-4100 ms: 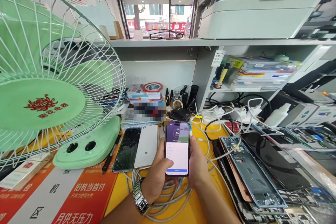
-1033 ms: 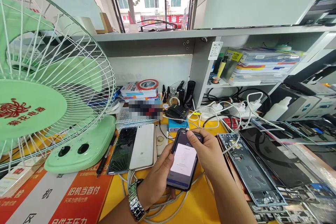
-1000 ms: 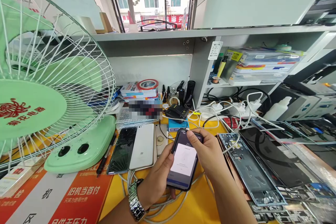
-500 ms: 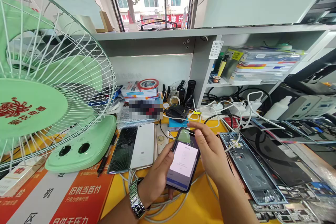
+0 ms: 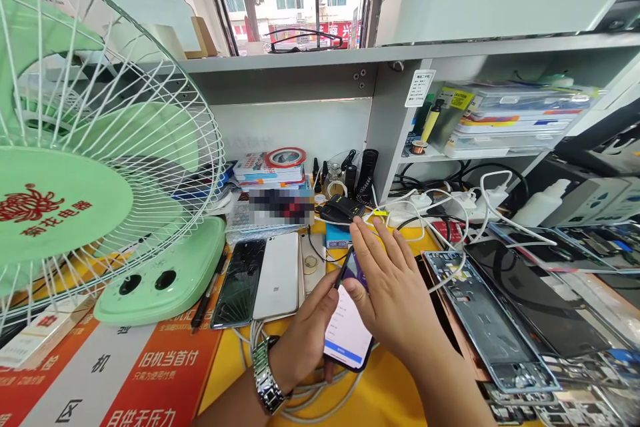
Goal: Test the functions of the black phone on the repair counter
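A dark-edged smartphone (image 5: 345,327) with a lit white page and a blue button rests in my left hand (image 5: 311,330). That hand wraps the phone's left edge, with the thumb along its side and a fingertip showing beneath. A metal-band watch (image 5: 267,373) circles the left wrist. Over the upper right of the screen lies my right hand (image 5: 393,280), its fingers stretched out and pointing away. Its thumb is over the screen; whether it touches the glass I cannot tell. To the left lie a white phone (image 5: 277,275) and a dark phone with cracked glass (image 5: 239,282).
A green fan (image 5: 160,280) stands at the left. Grey cable loops (image 5: 345,393) lie under my hands. On the right are an opened phone frame (image 5: 493,320), dark screens (image 5: 530,300) and white charging cables (image 5: 483,207). A shelf (image 5: 295,65) spans the back.
My right hand has moved from the phone's right edge to over its upper screen, fingers straightened. The screen has changed from a pop-up to a white page with a blue button.
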Available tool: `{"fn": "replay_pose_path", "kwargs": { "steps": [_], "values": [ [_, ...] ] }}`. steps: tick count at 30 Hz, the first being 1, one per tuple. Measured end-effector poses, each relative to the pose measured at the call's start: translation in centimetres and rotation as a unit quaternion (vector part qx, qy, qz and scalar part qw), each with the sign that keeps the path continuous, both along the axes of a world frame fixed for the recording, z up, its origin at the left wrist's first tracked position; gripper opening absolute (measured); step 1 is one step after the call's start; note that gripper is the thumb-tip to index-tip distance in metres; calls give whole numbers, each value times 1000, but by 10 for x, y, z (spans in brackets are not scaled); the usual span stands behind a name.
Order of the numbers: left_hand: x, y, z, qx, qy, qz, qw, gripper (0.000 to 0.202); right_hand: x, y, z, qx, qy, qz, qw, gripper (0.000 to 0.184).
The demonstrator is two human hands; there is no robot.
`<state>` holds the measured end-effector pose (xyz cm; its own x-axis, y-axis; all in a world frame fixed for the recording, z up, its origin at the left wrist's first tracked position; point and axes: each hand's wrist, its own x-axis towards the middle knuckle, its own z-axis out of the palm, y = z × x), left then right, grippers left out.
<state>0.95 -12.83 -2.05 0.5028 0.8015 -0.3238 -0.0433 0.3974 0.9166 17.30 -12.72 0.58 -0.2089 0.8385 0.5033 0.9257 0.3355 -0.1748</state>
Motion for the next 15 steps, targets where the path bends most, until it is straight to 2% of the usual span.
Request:
{"fn": "replay_pose_path", "kwargs": {
  "steps": [3, 4, 5, 6, 8, 10, 11, 12, 13, 15],
  "values": [
    [-1, 2, -2, 6, -36, -7, 999, 72, 0, -1, -1, 31, 161, 35, 986, 61],
    [-1, 2, -2, 7, -55, -9, 998, 70, -1, 0, -2, 41, 248, 33, 967, 58],
    [-1, 3, -3, 5, -76, -9, 997, 68, -4, 1, -3, 43, 349, 22, 936, 56],
    [-1, 3, -3, 3, -98, -6, 995, 65, -7, 2, -4, 34, 458, 8, 888, 54],
    [0, 4, -3, -2, -144, 7, 990, 61, -16, 6, -7, -31, 656, -4, 754, 53],
    [1, 4, -3, -1, -183, 32, 983, 59, -27, 10, -10, -145, 781, 9, 607, 53],
    [2, 4, -3, -1, -196, 47, 979, 58, -32, 10, -11, -208, 811, 8, 546, 53],
    [3, 4, -3, -3, -203, 63, 977, 59, -36, 11, -11, -264, 826, 0, 497, 54],
    [3, 4, -3, -7, -205, 77, 976, 60, -40, 11, -12, -308, 831, -13, 463, 55],
    [4, 5, -2, -12, -202, 96, 975, 62, -45, 10, -12, -354, 829, -38, 431, 57]
  ]
}}
